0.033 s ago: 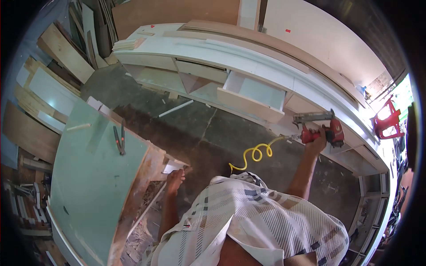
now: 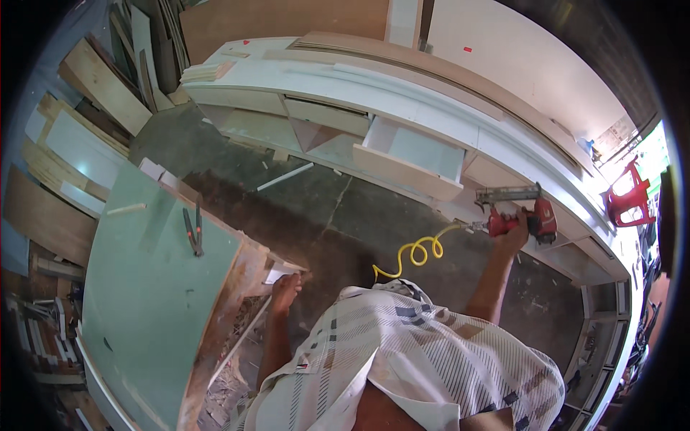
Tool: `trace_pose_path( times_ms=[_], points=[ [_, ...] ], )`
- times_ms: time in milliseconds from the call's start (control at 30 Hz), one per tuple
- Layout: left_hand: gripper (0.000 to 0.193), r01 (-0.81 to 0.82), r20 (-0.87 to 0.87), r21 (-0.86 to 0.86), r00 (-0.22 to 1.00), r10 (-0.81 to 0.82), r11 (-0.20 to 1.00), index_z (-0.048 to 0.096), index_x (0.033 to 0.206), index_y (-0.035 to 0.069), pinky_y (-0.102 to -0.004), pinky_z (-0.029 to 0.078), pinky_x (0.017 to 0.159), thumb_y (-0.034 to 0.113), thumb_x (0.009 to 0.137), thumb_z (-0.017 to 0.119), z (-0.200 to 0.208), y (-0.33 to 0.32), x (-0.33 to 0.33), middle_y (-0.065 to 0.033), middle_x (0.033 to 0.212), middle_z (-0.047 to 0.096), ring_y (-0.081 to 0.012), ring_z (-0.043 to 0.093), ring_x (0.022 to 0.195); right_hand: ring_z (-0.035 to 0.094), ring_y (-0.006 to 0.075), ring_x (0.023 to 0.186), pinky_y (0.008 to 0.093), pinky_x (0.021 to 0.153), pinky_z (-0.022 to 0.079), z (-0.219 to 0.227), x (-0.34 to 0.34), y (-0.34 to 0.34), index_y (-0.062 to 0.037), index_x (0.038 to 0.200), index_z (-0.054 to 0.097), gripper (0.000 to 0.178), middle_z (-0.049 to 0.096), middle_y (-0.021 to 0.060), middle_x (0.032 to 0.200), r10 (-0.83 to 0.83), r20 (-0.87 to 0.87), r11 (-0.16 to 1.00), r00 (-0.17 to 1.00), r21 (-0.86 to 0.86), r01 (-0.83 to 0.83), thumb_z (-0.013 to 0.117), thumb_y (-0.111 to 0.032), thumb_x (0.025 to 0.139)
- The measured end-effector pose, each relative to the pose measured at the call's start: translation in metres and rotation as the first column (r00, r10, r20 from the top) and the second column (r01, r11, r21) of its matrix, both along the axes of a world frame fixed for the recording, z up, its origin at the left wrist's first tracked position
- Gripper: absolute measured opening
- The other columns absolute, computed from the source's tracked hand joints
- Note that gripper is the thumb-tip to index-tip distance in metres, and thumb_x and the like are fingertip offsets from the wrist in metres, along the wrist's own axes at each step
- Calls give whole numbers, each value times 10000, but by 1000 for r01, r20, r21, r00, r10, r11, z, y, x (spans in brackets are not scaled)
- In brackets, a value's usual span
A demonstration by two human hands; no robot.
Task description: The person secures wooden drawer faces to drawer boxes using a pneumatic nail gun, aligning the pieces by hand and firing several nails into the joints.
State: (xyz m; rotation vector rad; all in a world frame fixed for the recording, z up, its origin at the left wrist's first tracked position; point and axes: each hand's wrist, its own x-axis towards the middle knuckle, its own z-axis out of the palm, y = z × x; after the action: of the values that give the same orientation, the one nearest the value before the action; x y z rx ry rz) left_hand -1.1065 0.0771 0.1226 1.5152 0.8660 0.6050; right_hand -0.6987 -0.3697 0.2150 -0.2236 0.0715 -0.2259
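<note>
My right hand (image 2: 512, 233) is wrapped around the grip of a red pneumatic nail gun (image 2: 543, 219), held up over the floor at the right. A yellow coiled air hose (image 2: 417, 251) runs from its handle down behind my shirt. My left hand (image 2: 287, 291) is at the near right edge of the green-topped workbench (image 2: 158, 287), fingers curled together beside a small white piece (image 2: 275, 275) under the wooden edge. What those fingers hold, if anything, is hidden. Pincers (image 2: 194, 231) with dark, orange-marked handles lie on the benchtop, beyond a short wooden strip (image 2: 127, 209).
Across the floor stands a long white cabinet (image 2: 424, 115) with an open drawer (image 2: 410, 169) jutting out. A white strip (image 2: 285, 177) lies on the dark floor (image 2: 316, 201). Boards (image 2: 100, 82) lean at the left. A red plastic stool (image 2: 631, 197) is at far right.
</note>
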Motion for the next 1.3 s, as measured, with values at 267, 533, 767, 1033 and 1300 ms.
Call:
trace_pose_path(
  times_ms=[267,533,767,1033,1300],
  points=[
    [451,238,-214,131,955,-207,963,680,954,27,-279,476,649,477,948,692,48,112,170,-2,807,637,-95,565,692,491,143,589,337,624,513,-21,71,141,-68,1055,617,168,483,-2,678,161,-39,983,986,-88,-164,649,-48,891],
    [418,370,-282,235,911,-301,899,712,953,23,-293,475,706,440,956,683,158,218,330,-18,807,653,-109,587,739,535,162,546,340,567,499,55,148,304,-11,970,590,152,515,38,642,345,-42,876,938,-345,-337,664,-33,838],
    [384,388,-213,237,915,-342,891,705,934,12,-280,495,695,394,959,694,202,268,431,-25,808,681,-93,610,720,557,164,497,336,539,513,81,155,354,19,1201,626,386,549,38,616,308,23,839,951,-478,-260,681,19,819],
    [350,764,-535,279,626,-567,581,711,941,21,-289,489,689,371,958,697,208,341,559,-33,746,668,-97,612,730,580,159,519,349,556,541,47,145,398,16,1165,612,350,554,34,639,-100,-216,951,971,-309,29,689,-17,825],
    [348,994,-710,104,58,-701,-23,716,1040,10,-320,527,761,350,973,679,254,387,683,-74,881,727,-145,666,813,555,163,552,373,667,562,0,95,455,-94,1065,599,224,535,21,665,-470,-545,860,694,-106,500,687,-66,860]
  ],
)
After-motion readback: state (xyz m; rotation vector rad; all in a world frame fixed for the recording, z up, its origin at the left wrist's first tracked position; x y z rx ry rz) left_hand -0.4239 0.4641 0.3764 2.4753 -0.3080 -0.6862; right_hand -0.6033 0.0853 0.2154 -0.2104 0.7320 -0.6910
